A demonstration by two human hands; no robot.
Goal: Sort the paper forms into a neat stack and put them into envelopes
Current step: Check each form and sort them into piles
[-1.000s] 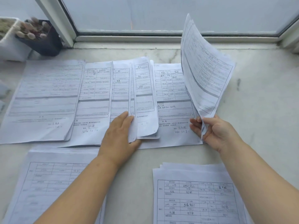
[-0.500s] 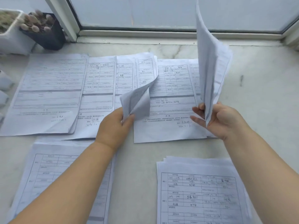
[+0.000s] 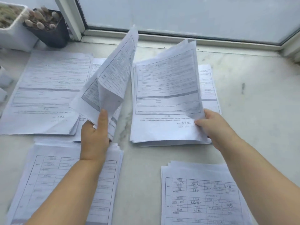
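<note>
White printed forms with ruled tables and some handwriting, spread in several piles over a pale marble sill [image 3: 253, 114] below a window [image 3: 186, 12]. Far left, one flat pile [image 3: 43, 93] with edges fanned. Centre right, a thicker pile [image 3: 164, 129] lying flat, its top sheets [image 3: 167, 82] bowed upward at the far end. Between the two, a small sheaf [image 3: 112, 75] raised off the sill, leaning left and curling, print visible on its face. Near edge: a lower-left stack [image 3: 53, 181] and a lower-right stack [image 3: 199, 197], both fairly squared.

Left hand [image 3: 95, 137] reaching forward, palm toward the sheaf, thumb [image 3: 103, 122] pressed up along the near face, fingers curled behind, pinching its bottom corner. Right hand [image 3: 214, 125] at the right edge of the centre-right pile, thumb on top near the signature line, fingers tucked under the lifted sheets, gripping them. Both forearms bare, stretched over the near stacks.

Back left corner: a dark pot of succulents [image 3: 47, 28] beside a white planter [image 3: 13, 25].
</note>
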